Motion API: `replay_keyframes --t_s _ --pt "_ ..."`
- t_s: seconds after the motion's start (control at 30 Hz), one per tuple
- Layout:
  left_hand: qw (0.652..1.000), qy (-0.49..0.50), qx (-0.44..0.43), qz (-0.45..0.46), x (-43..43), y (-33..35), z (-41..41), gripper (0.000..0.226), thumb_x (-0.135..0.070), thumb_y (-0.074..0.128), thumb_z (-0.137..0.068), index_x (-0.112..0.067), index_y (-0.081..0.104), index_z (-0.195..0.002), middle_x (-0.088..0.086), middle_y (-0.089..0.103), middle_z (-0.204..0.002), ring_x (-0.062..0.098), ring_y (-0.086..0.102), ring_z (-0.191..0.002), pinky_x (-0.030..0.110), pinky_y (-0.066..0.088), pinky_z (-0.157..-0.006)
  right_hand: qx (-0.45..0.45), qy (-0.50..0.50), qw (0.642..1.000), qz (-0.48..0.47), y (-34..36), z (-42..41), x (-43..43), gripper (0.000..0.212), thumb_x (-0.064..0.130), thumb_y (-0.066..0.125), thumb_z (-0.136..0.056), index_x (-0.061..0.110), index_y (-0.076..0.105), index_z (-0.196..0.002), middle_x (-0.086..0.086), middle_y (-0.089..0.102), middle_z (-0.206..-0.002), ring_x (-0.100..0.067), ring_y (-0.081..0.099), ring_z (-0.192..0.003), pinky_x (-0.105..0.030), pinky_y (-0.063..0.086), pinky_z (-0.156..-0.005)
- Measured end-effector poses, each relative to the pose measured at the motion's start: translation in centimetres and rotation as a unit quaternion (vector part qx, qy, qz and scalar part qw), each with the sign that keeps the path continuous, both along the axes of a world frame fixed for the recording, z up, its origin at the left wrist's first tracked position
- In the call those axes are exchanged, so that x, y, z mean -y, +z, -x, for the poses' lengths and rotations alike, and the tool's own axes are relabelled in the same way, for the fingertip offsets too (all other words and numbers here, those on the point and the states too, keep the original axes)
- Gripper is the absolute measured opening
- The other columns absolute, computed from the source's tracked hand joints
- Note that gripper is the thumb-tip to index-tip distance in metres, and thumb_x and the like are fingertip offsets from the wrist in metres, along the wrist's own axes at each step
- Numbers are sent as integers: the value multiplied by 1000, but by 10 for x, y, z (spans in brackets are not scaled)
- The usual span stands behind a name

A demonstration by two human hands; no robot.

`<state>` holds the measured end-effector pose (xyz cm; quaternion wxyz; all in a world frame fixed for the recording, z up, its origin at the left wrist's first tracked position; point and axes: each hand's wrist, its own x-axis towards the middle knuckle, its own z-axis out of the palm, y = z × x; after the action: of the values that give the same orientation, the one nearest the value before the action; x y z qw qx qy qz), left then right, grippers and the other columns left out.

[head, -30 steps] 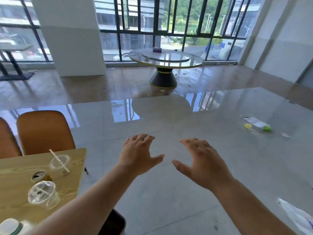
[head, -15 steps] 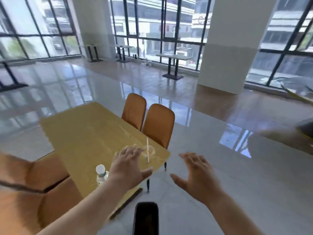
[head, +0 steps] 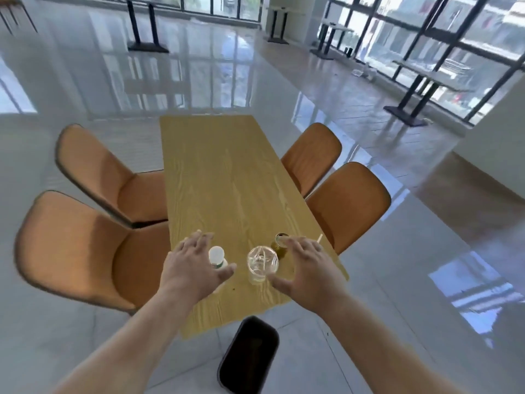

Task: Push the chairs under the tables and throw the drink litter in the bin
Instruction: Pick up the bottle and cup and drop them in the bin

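A wooden table (head: pixel 227 177) stretches away from me. On its near end stand a white-capped bottle (head: pixel 217 255), a clear plastic cup (head: pixel 262 261) and a brown can (head: pixel 279 244), with a straw (head: pixel 319 239) showing past my right hand. My left hand (head: pixel 193 265) hovers open beside the bottle. My right hand (head: pixel 308 265) hovers open right of the cup, over the can. Neither holds anything. Two orange chairs on the left (head: pixel 79 245) (head: pixel 105 169) stand pulled out. Two on the right (head: pixel 349 203) (head: pixel 312 152) sit close to the table. A black bin (head: pixel 248 356) stands on the floor under the near table end.
Glossy grey tiled floor (head: pixel 397 294) surrounds the table. Black-legged tables (head: pixel 143 29) (head: pixel 417 89) stand far back along the windows. A white wall (head: pixel 497 137) juts in at the right.
My view has swung left and down, from the open floor to the wooden table seen end-on. Both hands stay open and now hover over the drink litter.
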<state>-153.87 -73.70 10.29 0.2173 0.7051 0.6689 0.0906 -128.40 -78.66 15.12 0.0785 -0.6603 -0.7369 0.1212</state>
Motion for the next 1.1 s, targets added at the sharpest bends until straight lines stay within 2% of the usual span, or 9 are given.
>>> replay_keyframes --t_s 0.17,0.33,0.4,0.47,0.53,0.67,0.73,0.87,1.1 --pt "995 85 22 55 4 -40 2 111 -87 57 -70 -33 19 -160 -2 22 -170 27 25 -152 51 33 -118 -30 36 998 52 -33 -5 -25 90 75 58 -84 32 27 -157 4 36 -161 -18 26 -148 -37 29 -116" --pt "968 198 108 113 -12 -86 -13 116 -86 69 -60 -50 15 -156 1 29 -164 29 42 -143 49 43 -104 -58 35 994 90 -83 -23 -66 104 70 69 -83 33 11 -161 3 26 -166 -26 33 -147 -43 41 -110" --pt "957 236 120 118 -21 -102 -30 112 -81 75 -59 -48 26 -154 -4 36 -159 25 49 -135 44 44 -99 -61 48 991 110 -107 -27 -83 113 68 73 -82 32 3 -163 0 21 -168 -30 36 -146 -45 45 -109" --pt "948 271 127 108 -29 -119 -48 94 -75 80 -61 -41 46 -142 -7 51 -143 22 56 -122 38 44 -89 -56 79 987 125 -133 -31 -102 117 64 77 -80 32 1 -163 -1 21 -167 -32 39 -142 -47 49 -105" --pt "942 296 132 92 -33 -133 -62 73 -65 83 -67 -42 52 -130 -8 61 -123 22 59 -109 38 44 -82 -47 100 983 145 -156 -32 -118 115 59 80 -81 35 2 -162 -1 23 -165 -34 45 -136 -49 53 -98" --pt "923 353 136 73 -19 -146 -78 74 -55 82 -78 -32 50 -141 -5 65 -116 26 63 -106 42 52 -89 -63 129 976 161 -191 -36 -135 110 48 84 -81 36 8 -160 -8 35 -153 -31 64 -105 -40 57 -71" --pt "916 361 154 85 8 -148 -86 70 -55 81 -78 -35 53 -139 -8 65 -114 24 62 -106 41 50 -90 -84 136 974 163 -197 -41 -128 108 46 86 -80 35 13 -158 -8 38 -148 -28 65 -94 -38 56 -67" --pt "907 372 152 124 87 -140 -98 67 -60 80 -76 -37 55 -134 -6 68 -117 25 64 -108 46 52 -95 -77 160 962 208 -190 -63 -75 106 50 88 -75 38 20 -154 -5 43 -144 -31 67 -103 -41 57 -76" --pt "910 352 216 23 174 -104 -121 59 -67 76 -65 -48 59 -117 -22 68 -99 6 65 -91 35 52 -77 -103 162 974 117 -126 -91 15 107 63 85 -72 41 19 -153 -1 45 -142 -25 64 -108 -35 51 -77"
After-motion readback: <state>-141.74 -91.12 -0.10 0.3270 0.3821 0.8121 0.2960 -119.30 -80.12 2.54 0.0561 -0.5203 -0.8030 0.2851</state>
